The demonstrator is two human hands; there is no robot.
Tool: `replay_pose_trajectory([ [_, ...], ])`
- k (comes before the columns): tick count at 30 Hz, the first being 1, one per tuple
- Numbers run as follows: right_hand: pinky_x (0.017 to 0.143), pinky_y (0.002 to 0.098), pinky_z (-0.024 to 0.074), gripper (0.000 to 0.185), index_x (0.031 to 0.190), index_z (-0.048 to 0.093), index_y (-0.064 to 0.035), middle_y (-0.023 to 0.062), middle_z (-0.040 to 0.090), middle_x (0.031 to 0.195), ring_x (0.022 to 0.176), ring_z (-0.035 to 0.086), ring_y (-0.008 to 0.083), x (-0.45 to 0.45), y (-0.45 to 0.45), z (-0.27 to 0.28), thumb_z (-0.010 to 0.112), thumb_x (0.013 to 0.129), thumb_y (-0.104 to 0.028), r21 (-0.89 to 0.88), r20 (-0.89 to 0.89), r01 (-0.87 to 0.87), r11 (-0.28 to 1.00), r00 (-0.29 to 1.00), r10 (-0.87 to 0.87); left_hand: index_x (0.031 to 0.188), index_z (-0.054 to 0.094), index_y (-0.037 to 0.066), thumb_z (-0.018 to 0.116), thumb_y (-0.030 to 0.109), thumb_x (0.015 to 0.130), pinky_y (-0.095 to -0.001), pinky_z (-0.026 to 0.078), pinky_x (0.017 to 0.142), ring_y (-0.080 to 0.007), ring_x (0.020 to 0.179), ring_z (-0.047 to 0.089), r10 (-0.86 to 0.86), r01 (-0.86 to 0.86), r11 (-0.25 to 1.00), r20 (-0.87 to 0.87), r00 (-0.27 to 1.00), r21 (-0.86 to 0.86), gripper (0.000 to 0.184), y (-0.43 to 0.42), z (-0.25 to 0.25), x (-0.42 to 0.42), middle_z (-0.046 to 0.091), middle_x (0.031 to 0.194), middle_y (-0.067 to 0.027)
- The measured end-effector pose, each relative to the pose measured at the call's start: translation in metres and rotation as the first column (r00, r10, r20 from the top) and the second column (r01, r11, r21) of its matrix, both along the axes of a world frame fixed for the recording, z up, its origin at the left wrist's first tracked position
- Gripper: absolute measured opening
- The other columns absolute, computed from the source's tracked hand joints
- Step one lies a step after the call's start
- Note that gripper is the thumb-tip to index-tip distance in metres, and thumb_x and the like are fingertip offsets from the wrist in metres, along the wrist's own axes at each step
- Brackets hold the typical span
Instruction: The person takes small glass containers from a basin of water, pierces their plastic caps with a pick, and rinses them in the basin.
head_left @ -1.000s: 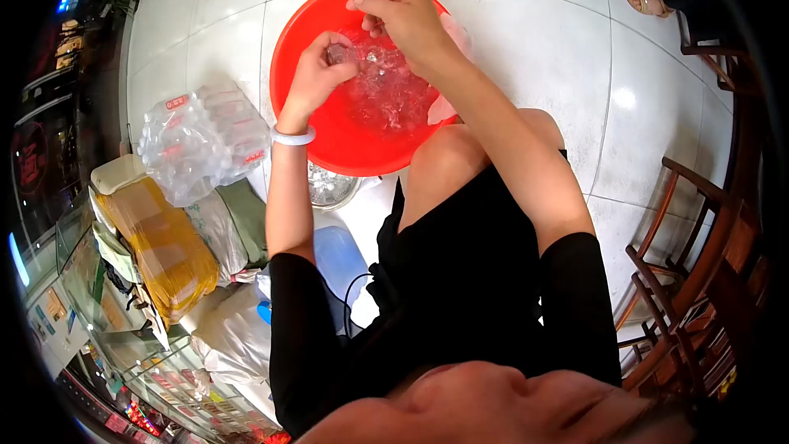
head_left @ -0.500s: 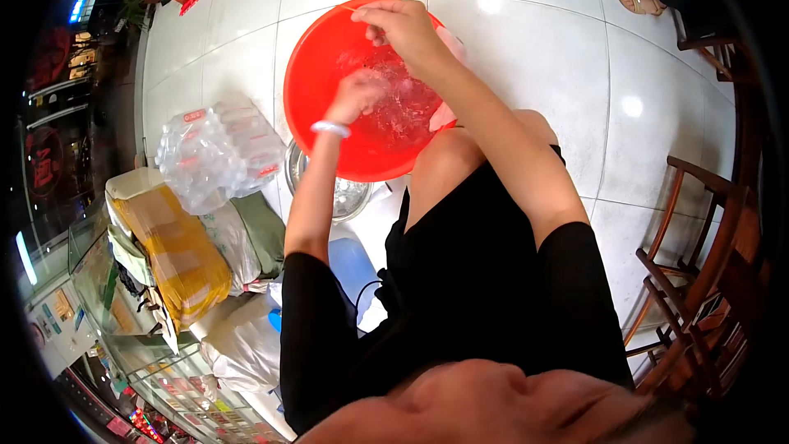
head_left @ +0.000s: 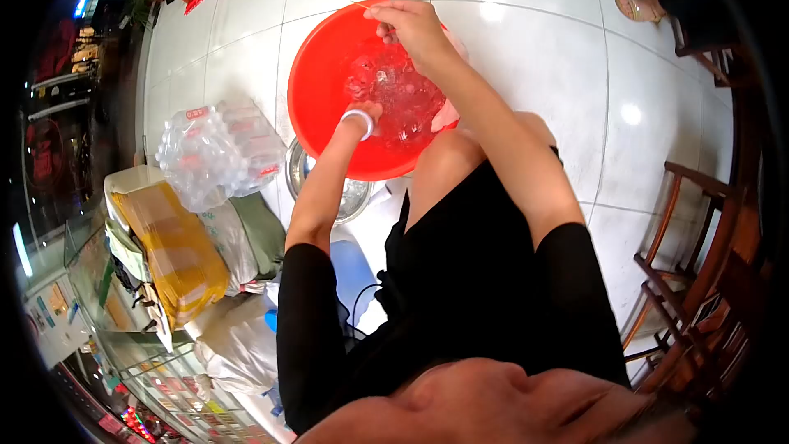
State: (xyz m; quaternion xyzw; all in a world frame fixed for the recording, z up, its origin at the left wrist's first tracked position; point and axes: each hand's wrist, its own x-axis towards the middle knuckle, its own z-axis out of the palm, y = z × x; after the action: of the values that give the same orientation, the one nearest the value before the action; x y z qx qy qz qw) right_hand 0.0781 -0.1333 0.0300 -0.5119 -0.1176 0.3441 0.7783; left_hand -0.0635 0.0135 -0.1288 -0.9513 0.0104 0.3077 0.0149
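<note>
A large red basin (head_left: 316, 74) stands on the tiled floor in front of my knees, with clear, stirred water (head_left: 399, 86) in it. My left hand (head_left: 367, 111), with a white band at the wrist, reaches down into the water. Its fingers are hidden by the splashing surface, so what they touch cannot be made out. Over the basin's far rim, my right hand (head_left: 407, 25) is closed in a pinch on a thin, pale stick (head_left: 359, 4) that points to the left. Something pink (head_left: 445, 117) shows at the basin's right edge.
A metal bowl (head_left: 353, 197) sits partly beneath the basin's near left side. Plastic-wrapped bottles (head_left: 218, 152) and a taped yellow-brown box (head_left: 177, 251) are to the left. Wooden chairs (head_left: 686, 255) stand at right. Another person's sandalled foot (head_left: 641, 8) is at upper right.
My left hand has gone from above the water down into it, and the water is now splashing. My right hand keeps its pinch on the stick, nearly in the same place.
</note>
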Motion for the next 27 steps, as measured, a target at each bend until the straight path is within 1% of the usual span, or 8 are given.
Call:
replay_pose_trajectory([
  [8, 0.055, 0.0205, 0.0405, 0.016, 0.083, 0.064, 0.0017, 0.0031, 0.059, 0.068, 0.057, 0.049, 0.0075, 0.009, 0.004, 0.001, 0.058, 0.078, -0.012, 0.060, -0.004, 0.022, 0.998, 1.000, -0.021, 0.099, 0.056, 0.000, 0.067, 0.012, 0.063, -0.0329, 0.047, 0.060, -0.0251, 0.065, 0.059, 0.537, -0.334, 0.683, 0.136, 0.833, -0.650, 0.039, -0.008, 0.108, 0.017, 0.061, 0.077, -0.0173],
  [10, 0.055, 0.0205, 0.0406, 0.016, 0.083, 0.064, 0.0014, 0.0031, 0.058, 0.068, 0.057, 0.049, 0.0076, 0.008, 0.002, 0.000, 0.058, 0.078, -0.012, 0.060, -0.024, 0.036, 0.998, 0.999, -0.035, 0.098, 0.056, 0.001, 0.066, 0.014, 0.065, -0.0325, 0.047, 0.061, -0.0250, 0.066, 0.057, 0.762, -0.590, -0.106, -0.447, 0.469, -0.800, 0.036, -0.006, 0.084, 0.016, 0.062, 0.081, -0.0167],
  [11, 0.055, 0.0206, 0.0408, 0.015, 0.083, 0.064, 0.0012, 0.0030, 0.058, 0.067, 0.057, 0.049, 0.0077, 0.007, 0.002, -0.001, 0.058, 0.078, -0.012, 0.054, -0.014, 0.040, 0.998, 0.999, -0.039, 0.098, 0.056, 0.001, 0.065, 0.016, 0.067, -0.0349, 0.048, 0.063, -0.0270, 0.071, 0.060, 0.487, -0.399, 0.768, 0.053, 0.872, -0.501, 0.035, 0.008, 0.010, 0.010, 0.062, 0.084, -0.0177],
  [13, 0.056, 0.0206, 0.0409, 0.015, 0.083, 0.064, 0.0011, 0.0030, 0.057, 0.066, 0.057, 0.049, 0.0078, 0.010, 0.002, 0.006, 0.058, 0.078, -0.011, 0.042, 0.030, 0.020, 0.999, 0.999, -0.021, 0.095, 0.059, 0.000, 0.064, 0.020, 0.066, -0.0387, 0.047, 0.075, -0.0324, 0.084, 0.060, 0.171, -0.178, 0.984, -0.161, 0.972, -0.030, 0.036, -0.005, 0.004, 0.004, 0.061, 0.091, -0.0199],
  [23, 0.057, 0.0204, 0.0426, 0.014, 0.085, 0.063, 0.0010, 0.0019, 0.056, 0.066, 0.057, 0.049, 0.0075, 0.021, -0.007, 0.003, 0.058, 0.079, -0.011, 0.074, -0.048, 0.140, 0.987, 0.990, -0.136, 0.099, 0.056, 0.001, 0.063, 0.012, 0.068, -0.0359, 0.049, 0.069, -0.0289, 0.082, 0.062, 0.741, -0.652, 0.304, -0.258, 0.620, -0.695, 0.034, -0.026, 0.084, 0.022, 0.061, 0.088, -0.0189],
  [24, 0.057, 0.0203, 0.0426, 0.014, 0.084, 0.063, 0.0010, 0.0019, 0.056, 0.066, 0.057, 0.049, 0.0076, 0.020, -0.004, 0.002, 0.058, 0.079, -0.011, 0.048, -0.055, 0.135, 0.990, 0.990, -0.133, 0.101, 0.057, 0.003, 0.065, 0.016, 0.067, -0.0386, 0.048, 0.072, -0.0321, 0.084, 0.061, 0.354, -0.354, 0.934, -0.012, 0.935, -0.050, 0.038, -0.023, 0.011, 0.015, 0.061, 0.088, -0.0176],
  [25, 0.057, 0.0202, 0.0427, 0.015, 0.084, 0.063, 0.0011, 0.0020, 0.056, 0.066, 0.057, 0.049, 0.0076, 0.021, -0.002, 0.002, 0.058, 0.079, -0.011, 0.019, -0.050, 0.122, 0.992, 0.991, -0.121, 0.101, 0.057, 0.003, 0.065, 0.019, 0.066, -0.0406, 0.047, 0.076, -0.0347, 0.087, 0.059, 0.049, -0.052, 0.998, -0.107, 0.993, -0.024, 0.040, -0.014, -0.010, 0.006, 0.061, 0.091, -0.0190],
  [27, 0.057, 0.0200, 0.0427, 0.014, 0.084, 0.063, 0.0009, 0.0023, 0.057, 0.066, 0.057, 0.050, 0.0076, 0.013, -0.003, 0.007, 0.058, 0.079, -0.011, 0.005, -0.061, 0.151, 0.989, 0.987, -0.150, 0.101, 0.057, 0.003, 0.066, 0.017, 0.065, -0.0379, 0.048, 0.073, -0.0322, 0.085, 0.060, 0.449, -0.359, 0.866, 0.224, 0.865, -0.348, 0.040, -0.014, -0.011, -0.003, 0.061, 0.091, -0.0192],
])
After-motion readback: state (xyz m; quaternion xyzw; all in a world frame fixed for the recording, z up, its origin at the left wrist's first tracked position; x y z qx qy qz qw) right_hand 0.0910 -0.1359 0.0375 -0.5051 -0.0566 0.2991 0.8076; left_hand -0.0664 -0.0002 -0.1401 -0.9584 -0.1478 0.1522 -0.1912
